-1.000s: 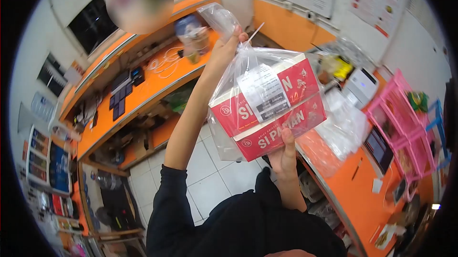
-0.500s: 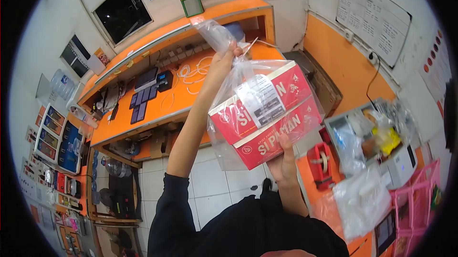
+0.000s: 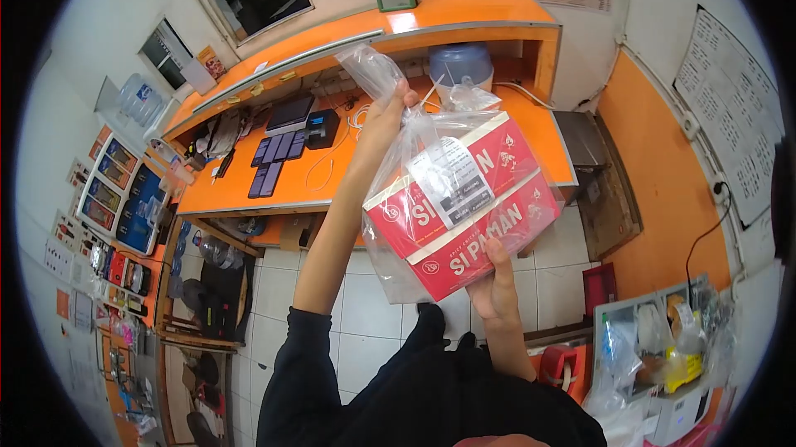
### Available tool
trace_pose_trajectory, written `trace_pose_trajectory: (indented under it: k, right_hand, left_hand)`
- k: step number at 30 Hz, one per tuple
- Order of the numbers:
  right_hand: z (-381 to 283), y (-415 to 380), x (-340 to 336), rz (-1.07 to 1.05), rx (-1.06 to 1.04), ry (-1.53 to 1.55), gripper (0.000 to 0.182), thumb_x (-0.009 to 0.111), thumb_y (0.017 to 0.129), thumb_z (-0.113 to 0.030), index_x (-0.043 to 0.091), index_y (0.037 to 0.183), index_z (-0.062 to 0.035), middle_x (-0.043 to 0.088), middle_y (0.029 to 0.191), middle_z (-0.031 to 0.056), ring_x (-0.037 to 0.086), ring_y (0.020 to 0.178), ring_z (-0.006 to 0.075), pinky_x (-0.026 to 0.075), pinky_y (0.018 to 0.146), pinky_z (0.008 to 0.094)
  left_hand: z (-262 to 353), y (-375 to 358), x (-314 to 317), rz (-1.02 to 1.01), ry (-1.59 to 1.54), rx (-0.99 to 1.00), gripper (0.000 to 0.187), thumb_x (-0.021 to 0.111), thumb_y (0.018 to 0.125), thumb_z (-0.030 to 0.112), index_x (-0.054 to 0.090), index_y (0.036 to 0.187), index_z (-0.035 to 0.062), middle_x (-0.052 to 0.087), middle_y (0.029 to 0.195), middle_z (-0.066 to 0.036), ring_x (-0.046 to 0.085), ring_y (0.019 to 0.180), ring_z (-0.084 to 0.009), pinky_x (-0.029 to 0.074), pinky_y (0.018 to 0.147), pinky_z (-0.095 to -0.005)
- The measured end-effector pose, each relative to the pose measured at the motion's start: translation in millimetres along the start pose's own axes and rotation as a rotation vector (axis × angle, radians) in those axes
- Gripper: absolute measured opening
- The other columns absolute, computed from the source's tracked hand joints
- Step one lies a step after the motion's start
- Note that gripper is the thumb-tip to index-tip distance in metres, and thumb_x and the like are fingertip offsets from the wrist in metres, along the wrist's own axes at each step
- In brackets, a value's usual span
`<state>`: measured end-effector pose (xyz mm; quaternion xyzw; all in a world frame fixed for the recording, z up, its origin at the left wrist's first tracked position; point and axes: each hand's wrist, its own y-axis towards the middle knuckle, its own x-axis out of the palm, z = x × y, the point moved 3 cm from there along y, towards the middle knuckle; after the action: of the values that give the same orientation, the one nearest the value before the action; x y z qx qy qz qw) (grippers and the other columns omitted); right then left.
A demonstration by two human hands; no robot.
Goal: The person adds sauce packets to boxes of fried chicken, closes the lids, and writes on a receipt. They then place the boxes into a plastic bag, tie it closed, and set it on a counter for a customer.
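Note:
A clear plastic bag (image 3: 377, 260) holds two red boxes with white lettering, one above the other and tilted. My left hand (image 3: 388, 114) is closed around the gathered neck of the bag, whose loose end sticks up past the fingers. Under the lower red box (image 3: 489, 235) is my right hand (image 3: 495, 285), supporting it through the plastic with the thumb on its front. A printed white label (image 3: 452, 182) lies across the front of the upper red box (image 3: 406, 211).
Ahead, an orange counter (image 3: 282, 186) bears several dark phones (image 3: 278, 148), a black device (image 3: 321, 128) and white cables. A grey crate (image 3: 609, 312) of plastic packets and a red tape dispenser (image 3: 560, 364) are at the lower right. Tiled floor (image 3: 361, 302) shows below.
The view has turned and moved, so the counter now appears further right and the crate lower. Both hands keep their hold on the bagged boxes.

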<state>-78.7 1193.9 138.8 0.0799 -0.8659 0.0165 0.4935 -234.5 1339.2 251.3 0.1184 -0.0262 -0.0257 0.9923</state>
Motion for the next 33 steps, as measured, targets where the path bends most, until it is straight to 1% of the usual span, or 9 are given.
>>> trace_pose_trajectory:
  k: [1,4,7,9,15,22,24,30,33]
  right_hand:
    - [5,-15,8,0.005,-0.006,0.002,0.056,0.055,0.080,-0.029,0.029,0.124,-0.0041,0.044,0.118,0.0093,0.046,0.107,0.0193,0.039,0.090,0.0373]
    - [7,33,1,-0.008,0.019,0.023,0.056,0.055,0.080,-0.029,0.030,0.124,-0.0037,0.045,0.117,0.0090,0.045,0.108,0.0191,0.038,0.091,0.0373]
    - [11,79,-9,-0.015,0.035,0.018,0.055,0.054,0.080,-0.030,0.031,0.123,-0.0039,0.045,0.117,0.0089,0.045,0.108,0.0187,0.037,0.091,0.0372]
    - [16,69,9,0.009,-0.029,-0.011,0.055,0.054,0.081,-0.030,0.031,0.123,-0.0040,0.045,0.117,0.0089,0.045,0.108,0.0186,0.037,0.091,0.0372]
    - [17,136,24,0.069,-0.073,-0.061,0.053,0.053,0.081,-0.030,0.032,0.122,-0.0040,0.046,0.115,0.0088,0.046,0.106,0.0186,0.039,0.089,0.0373]
    - [29,200,40,0.082,-0.046,-0.073,0.050,0.052,0.081,-0.030,0.034,0.120,-0.0039,0.048,0.112,0.0090,0.048,0.103,0.0184,0.041,0.087,0.0366]
    - [32,214,39,0.077,-0.054,-0.069,0.050,0.052,0.081,-0.030,0.034,0.119,-0.0037,0.048,0.111,0.0091,0.049,0.102,0.0181,0.041,0.086,0.0364]
    - [26,252,30,0.048,0.003,-0.053,0.048,0.053,0.081,-0.028,0.035,0.118,-0.0027,0.049,0.110,0.0097,0.050,0.100,0.0173,0.042,0.085,0.0351]
    - [13,280,30,-0.002,0.022,-0.042,0.047,0.054,0.080,-0.026,0.035,0.117,-0.0022,0.050,0.109,0.0097,0.050,0.100,0.0172,0.042,0.086,0.0350]
  left_hand:
    - [6,-12,-3,-0.019,-0.010,0.001,0.034,0.041,0.089,0.038,0.050,0.069,0.0133,0.042,0.064,0.007,0.035,0.055,-0.0025,0.025,0.050,-0.0172]
    - [-8,29,-13,0.002,0.090,-0.010,0.034,0.041,0.089,0.039,0.050,0.069,0.0129,0.042,0.064,0.007,0.035,0.055,-0.0026,0.026,0.050,-0.0173]
    - [-24,74,-22,-0.009,0.018,0.032,0.035,0.041,0.089,0.039,0.049,0.069,0.0123,0.041,0.064,0.006,0.034,0.054,-0.0027,0.026,0.049,-0.0173]
    - [-19,77,-29,-0.139,-0.037,0.048,0.034,0.041,0.089,0.039,0.047,0.069,0.0118,0.041,0.064,0.006,0.036,0.056,-0.0028,0.028,0.050,-0.0174]
    - [-26,151,-43,-0.160,-0.210,0.049,0.033,0.042,0.089,0.038,0.046,0.069,0.0121,0.042,0.064,0.005,0.039,0.059,-0.0045,0.033,0.054,-0.0182]
    - [-24,206,-70,-0.088,-0.179,0.061,0.033,0.041,0.089,0.038,0.047,0.070,0.0118,0.041,0.065,0.004,0.039,0.059,-0.0050,0.032,0.054,-0.0180]
    - [-35,225,-79,-0.166,-0.176,0.105,0.033,0.041,0.089,0.038,0.047,0.070,0.0117,0.043,0.065,0.004,0.037,0.058,-0.0049,0.030,0.053,-0.0181]
    - [-43,254,-88,-0.126,-0.122,0.030,0.034,0.038,0.090,0.038,0.046,0.069,0.0120,0.040,0.064,0.005,0.034,0.057,-0.0046,0.028,0.052,-0.0177]
    - [-38,266,-89,0.022,-0.138,0.154,0.036,0.037,0.090,0.039,0.046,0.069,0.0115,0.039,0.063,0.005,0.034,0.057,-0.0043,0.028,0.052,-0.0173]
